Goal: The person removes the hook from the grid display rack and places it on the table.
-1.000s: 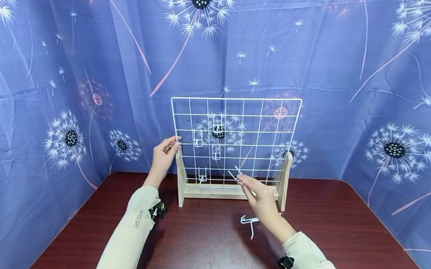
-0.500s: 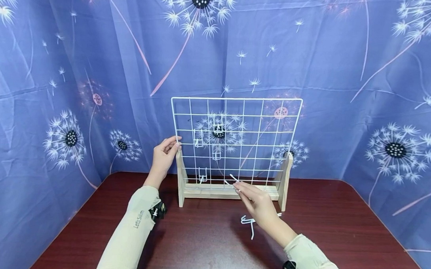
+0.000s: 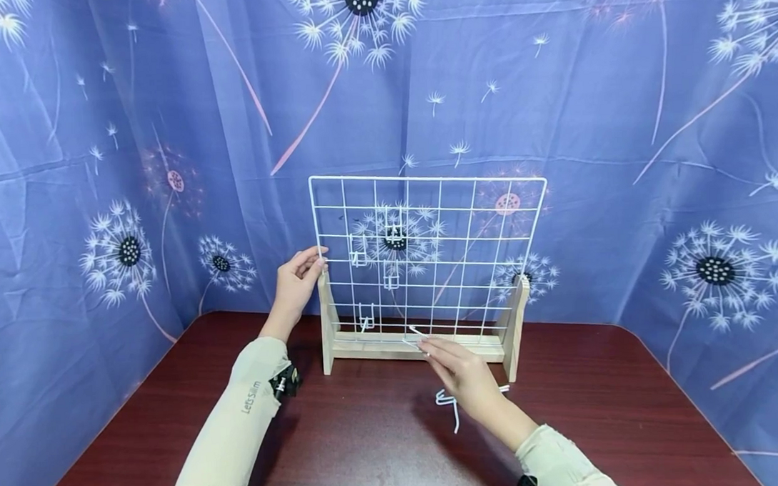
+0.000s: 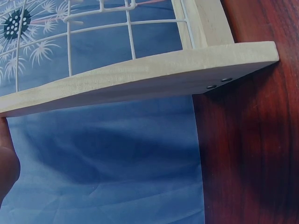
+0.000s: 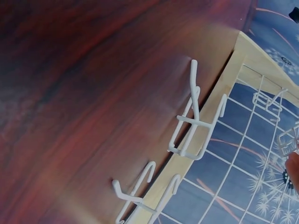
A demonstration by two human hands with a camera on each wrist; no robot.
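Observation:
A white wire grid panel stands upright in a wooden stand. My left hand holds the grid's left edge just above the stand's side post; part of that hand shows at the left wrist view's edge. My right hand pinches a white wire hook, its prongs pointing at the grid's lower middle. Several hooks hang on the grid's left half, among them an upper one and a low one. Fingers of my right hand show at the right wrist view's edge.
Two more white wire hooks lie on the dark red table in front of the stand, one nearer and one lower in the right wrist view. A blue dandelion-print cloth surrounds the table at the back and sides.
My right hand has moved down and slightly left with the hook, from in front of the grid's lower rows to the stand's base bar. My left hand has stayed at the grid's edge.

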